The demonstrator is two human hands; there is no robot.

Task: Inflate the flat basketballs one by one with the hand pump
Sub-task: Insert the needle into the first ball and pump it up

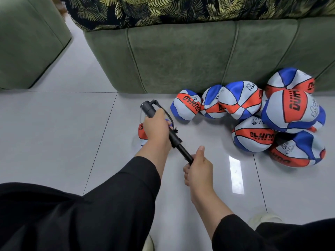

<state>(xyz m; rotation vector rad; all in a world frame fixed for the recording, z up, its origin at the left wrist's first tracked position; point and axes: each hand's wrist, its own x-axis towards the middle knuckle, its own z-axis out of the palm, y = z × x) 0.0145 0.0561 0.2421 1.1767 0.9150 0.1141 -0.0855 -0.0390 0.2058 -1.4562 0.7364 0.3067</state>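
Head view: the ball (142, 132) under inflation lies on the floor (72, 124), well left of the pile, and is mostly hidden behind the left hand (156, 126). Only an orange and white edge shows. The left hand is wrapped round the barrel of the pump (174, 137). The right hand (198, 169) is closed round the handle end, thumb raised, with the rod drawn partly out. A thin hose (167, 115) loops from the pump head toward the ball; the needle and valve are not visible.

Risks, judged from this position:

- The pump is held at a slant with neither end braced on the floor. A hard stroke may swing the barrel and tug the hose, pulling the needle out or bending it.
- The ball is not held by either hand. It may roll or shift, straining the hose.
- Ball firmness cannot be read while the hand covers it, so over- or under-filling may go unnoticed.

The remaining balls (241, 100) are heaped against the sofa (181, 57) at the floor's far right; most look creased and soft. A stray ball rolling in could foul the stroke.
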